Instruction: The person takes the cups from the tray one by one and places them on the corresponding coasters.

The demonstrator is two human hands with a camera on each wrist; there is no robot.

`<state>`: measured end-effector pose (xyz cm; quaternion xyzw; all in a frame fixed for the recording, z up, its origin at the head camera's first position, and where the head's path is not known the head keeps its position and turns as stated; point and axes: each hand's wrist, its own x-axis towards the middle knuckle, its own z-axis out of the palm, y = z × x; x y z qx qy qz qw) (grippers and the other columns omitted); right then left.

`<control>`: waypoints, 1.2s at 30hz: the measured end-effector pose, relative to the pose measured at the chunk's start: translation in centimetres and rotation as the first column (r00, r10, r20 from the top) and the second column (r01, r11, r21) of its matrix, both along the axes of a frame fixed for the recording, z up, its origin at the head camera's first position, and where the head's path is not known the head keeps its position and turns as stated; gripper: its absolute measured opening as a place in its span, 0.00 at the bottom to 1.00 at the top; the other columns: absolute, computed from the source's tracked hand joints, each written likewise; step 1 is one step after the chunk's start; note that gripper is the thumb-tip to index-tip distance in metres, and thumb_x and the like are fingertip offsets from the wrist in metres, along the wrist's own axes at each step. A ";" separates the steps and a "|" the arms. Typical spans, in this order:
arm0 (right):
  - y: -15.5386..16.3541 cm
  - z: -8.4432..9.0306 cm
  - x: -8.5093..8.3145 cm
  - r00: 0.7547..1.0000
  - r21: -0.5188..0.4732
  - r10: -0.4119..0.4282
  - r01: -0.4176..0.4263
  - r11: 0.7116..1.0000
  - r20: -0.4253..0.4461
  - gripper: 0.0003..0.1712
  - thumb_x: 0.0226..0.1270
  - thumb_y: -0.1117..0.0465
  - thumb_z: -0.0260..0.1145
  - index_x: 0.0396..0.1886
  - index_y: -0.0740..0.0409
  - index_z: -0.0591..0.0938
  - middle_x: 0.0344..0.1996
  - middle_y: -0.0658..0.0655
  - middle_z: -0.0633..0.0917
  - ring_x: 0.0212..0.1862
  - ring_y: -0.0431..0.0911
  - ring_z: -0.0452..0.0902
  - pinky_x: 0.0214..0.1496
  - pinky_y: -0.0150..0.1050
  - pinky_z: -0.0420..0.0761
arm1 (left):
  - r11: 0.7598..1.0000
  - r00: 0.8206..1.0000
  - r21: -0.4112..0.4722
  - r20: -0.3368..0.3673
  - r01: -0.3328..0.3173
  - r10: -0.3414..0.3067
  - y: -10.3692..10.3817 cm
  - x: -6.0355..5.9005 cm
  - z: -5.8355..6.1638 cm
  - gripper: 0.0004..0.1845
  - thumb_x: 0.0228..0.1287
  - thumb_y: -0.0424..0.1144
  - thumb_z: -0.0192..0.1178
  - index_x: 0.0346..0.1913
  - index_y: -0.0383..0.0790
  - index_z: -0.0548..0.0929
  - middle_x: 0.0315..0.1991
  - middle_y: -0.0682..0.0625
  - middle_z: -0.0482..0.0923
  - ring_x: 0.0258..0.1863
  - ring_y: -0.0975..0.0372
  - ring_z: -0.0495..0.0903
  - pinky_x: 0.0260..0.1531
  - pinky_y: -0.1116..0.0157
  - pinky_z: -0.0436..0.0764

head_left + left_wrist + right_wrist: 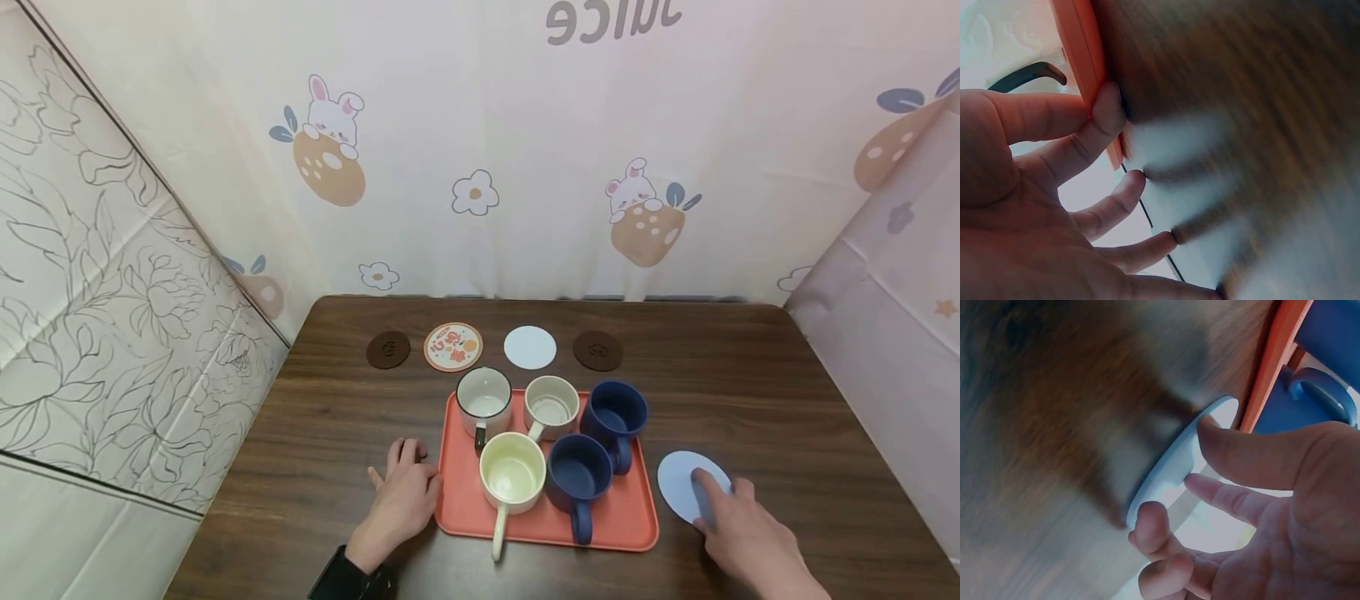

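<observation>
An orange tray [637, 517] on the dark wooden table [750, 392] holds several mugs: a white one with a dark rim [483, 400], a cream one [551, 407], a pale yellow one [512, 475] and two navy ones [613, 412] [579, 479]. My left hand [401, 479] lies flat on the table beside the tray's left edge. In the left wrist view its thumb [1107, 106] touches the orange rim [1079, 37]. My right hand [716, 500] grips a pale round coaster [678, 475] to the right of the tray, thumb [1229, 444] and curled fingers [1154, 528] at its rim [1219, 412].
Along the back of the table lie several coasters in a row: dark brown [387, 350], printed orange [453, 347], white [529, 347] and dark brown [597, 351]. Patterned cloth walls [480, 167] enclose the table at the back and on both sides.
</observation>
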<state>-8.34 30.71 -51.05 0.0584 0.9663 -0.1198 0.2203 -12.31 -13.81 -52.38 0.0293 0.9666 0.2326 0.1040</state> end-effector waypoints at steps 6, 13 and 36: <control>0.0 0.0 -0.2 0.999 0.006 -0.028 0.028 1.000 -0.022 0.35 0.71 0.58 0.72 0.70 0.65 0.69 0.50 0.88 0.66 0.42 0.69 0.79 0.34 0.68 0.82 | 1.000 1.000 -0.007 0.010 0.002 -0.002 0.0 -0.1 0.0 0.11 0.75 0.38 0.62 0.35 0.44 0.92 0.56 0.46 0.69 0.74 0.39 0.54 0.56 0.14 0.44; -0.2 0.1 -0.3 0.998 -0.005 -0.062 0.062 0.998 -0.019 0.35 0.70 0.61 0.72 0.71 0.65 0.68 0.47 0.87 0.67 0.38 0.66 0.79 0.32 0.64 0.82 | 1.000 1.000 -0.009 0.004 -0.003 0.003 0.1 -0.1 0.1 0.11 0.75 0.38 0.63 0.34 0.44 0.92 0.56 0.45 0.69 0.74 0.39 0.54 0.56 0.15 0.43; 0.6 0.6 -2.8 0.991 -0.035 -0.032 0.028 0.999 -0.132 0.33 0.71 0.63 0.70 0.70 0.65 0.68 0.46 0.86 0.68 0.35 0.65 0.79 0.28 0.60 0.80 | 0.998 0.999 0.044 -0.024 0.039 -0.038 -0.3 0.2 0.2 0.13 0.77 0.36 0.60 0.32 0.47 0.89 0.55 0.47 0.68 0.76 0.37 0.52 0.53 0.13 0.43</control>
